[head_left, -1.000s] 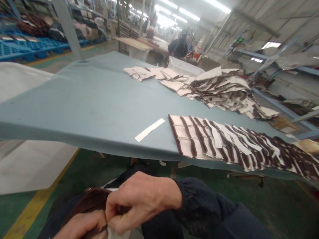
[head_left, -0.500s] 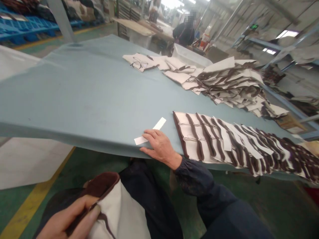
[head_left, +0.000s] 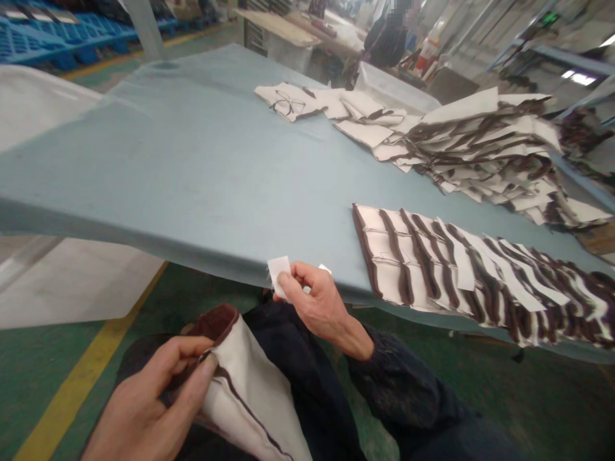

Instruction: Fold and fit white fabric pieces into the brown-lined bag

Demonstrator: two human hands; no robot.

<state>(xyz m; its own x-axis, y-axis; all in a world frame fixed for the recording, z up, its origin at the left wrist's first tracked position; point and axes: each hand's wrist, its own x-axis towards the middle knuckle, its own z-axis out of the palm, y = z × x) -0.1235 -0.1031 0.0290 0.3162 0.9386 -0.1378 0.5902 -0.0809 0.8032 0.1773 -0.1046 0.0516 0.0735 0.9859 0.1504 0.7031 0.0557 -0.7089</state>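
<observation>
My right hand (head_left: 314, 301) pinches a white strip (head_left: 279, 272) between thumb and fingers, just over the front edge of the table. One end of the strip sticks out to the left; its middle is hidden by the fingers. Low on the left, my left hand (head_left: 158, 390) grips the upper edge of a cream fabric piece (head_left: 259, 378) with a dark brown lining and a dark seam. This piece lies across my lap, its brown opening facing up.
The table (head_left: 192, 166) has a blue-grey cover. On its right lies a row of overlapping cream and brown pieces (head_left: 391, 282) with white strips on top. Behind are a loose heap of similar pieces (head_left: 494, 147), eyeglasses (head_left: 288, 102) and a clear bin (head_left: 394, 89). A person (head_left: 387, 38) is farther back.
My right hand has picked up the white strip from the table and drawn it to the table edge. My left hand has moved slightly up and right with the fabric piece.
</observation>
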